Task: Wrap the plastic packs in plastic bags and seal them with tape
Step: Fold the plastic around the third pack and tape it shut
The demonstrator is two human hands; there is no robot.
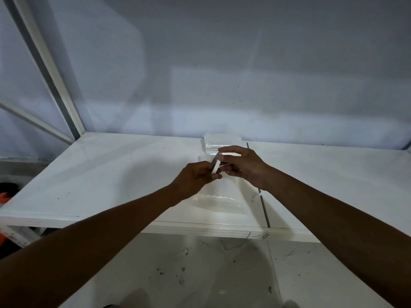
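Above the white table [106, 174] both hands meet over a clear plastic pack [219, 200] that lies flat near the front edge, inside a see-through bag. My right hand [242, 166] grips a white tape roll [230, 154]. My left hand [196, 180] pinches the free end of the tape strip [215, 166] pulled from it. A second clear plastic pack [219, 141] lies farther back, just beyond my right hand and partly hidden by it.
A grey wall stands right behind the table. A white metal frame post [51, 70] rises at the back left corner. A seam [263, 205] runs front to back through the tabletop, with a small tape scrap [259, 194] beside it. Below lies a scuffed floor.
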